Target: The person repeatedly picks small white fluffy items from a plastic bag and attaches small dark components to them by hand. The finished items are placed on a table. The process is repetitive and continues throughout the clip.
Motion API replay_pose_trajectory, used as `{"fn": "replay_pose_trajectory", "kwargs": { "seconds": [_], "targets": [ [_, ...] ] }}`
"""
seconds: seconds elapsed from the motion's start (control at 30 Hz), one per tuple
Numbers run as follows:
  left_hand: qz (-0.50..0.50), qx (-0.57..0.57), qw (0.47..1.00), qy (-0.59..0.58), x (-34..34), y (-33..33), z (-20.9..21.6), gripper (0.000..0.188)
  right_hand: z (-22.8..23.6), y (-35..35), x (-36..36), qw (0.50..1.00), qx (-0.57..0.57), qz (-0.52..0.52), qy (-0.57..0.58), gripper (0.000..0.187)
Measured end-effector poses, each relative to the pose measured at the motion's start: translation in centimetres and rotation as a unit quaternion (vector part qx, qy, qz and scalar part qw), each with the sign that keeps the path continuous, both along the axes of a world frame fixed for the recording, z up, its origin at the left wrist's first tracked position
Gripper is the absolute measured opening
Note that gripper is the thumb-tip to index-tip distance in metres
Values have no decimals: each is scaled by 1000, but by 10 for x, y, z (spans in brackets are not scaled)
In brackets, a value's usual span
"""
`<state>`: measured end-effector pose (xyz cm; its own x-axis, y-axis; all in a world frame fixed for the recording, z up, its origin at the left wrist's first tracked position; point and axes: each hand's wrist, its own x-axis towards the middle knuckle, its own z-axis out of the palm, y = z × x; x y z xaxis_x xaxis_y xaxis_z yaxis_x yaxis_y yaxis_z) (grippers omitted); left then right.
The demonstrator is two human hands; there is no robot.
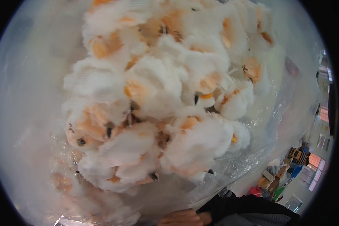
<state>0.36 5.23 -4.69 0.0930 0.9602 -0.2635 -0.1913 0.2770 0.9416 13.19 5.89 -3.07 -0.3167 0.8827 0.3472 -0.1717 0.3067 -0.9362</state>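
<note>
A large clear plastic bag (248, 165) fills most of the view, very close up. Inside it lie several fluffy white plush pieces (150, 83) with orange-beige and small black parts. They look like stuffed toy parts; their exact kind cannot be made out. At the lower edge, my right hand (182, 218) comes in from a dark sleeve, right beside the bag's near edge. Its fingers look curled against the plastic, though the picture's edge cuts off most of them. My left hand is out of sight.
Along the right rim, beyond the bag, a room shows tilted. Piled boxes and coloured goods (278, 177) stand near a pale wall with windows (312, 171). The dark sleeve (248, 209) covers part of the lower right.
</note>
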Motion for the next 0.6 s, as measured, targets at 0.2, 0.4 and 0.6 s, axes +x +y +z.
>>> {"fn": "replay_pose_trajectory", "kwargs": {
  "seconds": [0.2,0.4,0.6],
  "targets": [
    [-49,74,996,8,10,-13,19,45,8,-20,0,998,-20,-37,56,35],
    [-78,238,968,25,22,-36,41,46,55,20,25,941,-71,-237,230,42],
    [-31,170,984,51,32,-51,32,64,187,37,93,848,407,-286,181,42]
  ]
}}
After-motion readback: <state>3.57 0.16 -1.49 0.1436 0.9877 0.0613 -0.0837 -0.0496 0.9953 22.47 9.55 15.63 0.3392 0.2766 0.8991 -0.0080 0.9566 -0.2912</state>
